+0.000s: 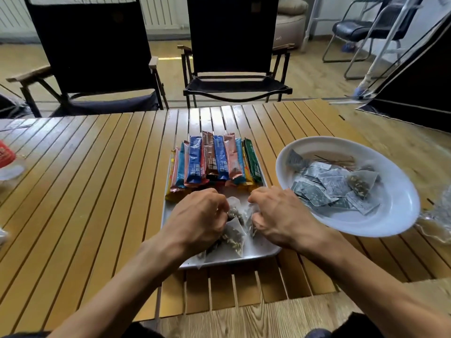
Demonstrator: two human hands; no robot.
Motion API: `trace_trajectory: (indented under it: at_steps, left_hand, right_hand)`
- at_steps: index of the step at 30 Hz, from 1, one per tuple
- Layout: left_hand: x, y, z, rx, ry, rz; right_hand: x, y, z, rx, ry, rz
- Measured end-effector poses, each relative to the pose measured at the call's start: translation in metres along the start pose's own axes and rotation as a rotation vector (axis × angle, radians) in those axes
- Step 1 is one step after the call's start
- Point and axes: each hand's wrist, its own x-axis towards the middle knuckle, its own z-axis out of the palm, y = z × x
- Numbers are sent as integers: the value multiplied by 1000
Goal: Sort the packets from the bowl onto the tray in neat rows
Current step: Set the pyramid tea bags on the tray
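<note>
Translucent tea bags [235, 234] lie on the tray [263, 252] between our hands; left hand [197, 215] and right hand [280, 213] pinch them, the bowl [395, 211] nearer our right.

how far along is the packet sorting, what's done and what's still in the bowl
Done: the stick packets stand in a row across the far half of the tray. In hand: the left hand and right hand are arranging pyramid tea bags on its near half. Left: a pile of flat sachets remains in the bowl.
</note>
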Motion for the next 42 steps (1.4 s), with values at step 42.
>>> trace_trajectory:
  at_steps: [42]
  left_hand:
    - [28,-1,28,-77,74,-70]
  right_hand:
    - [6,15,5,228,377,66]
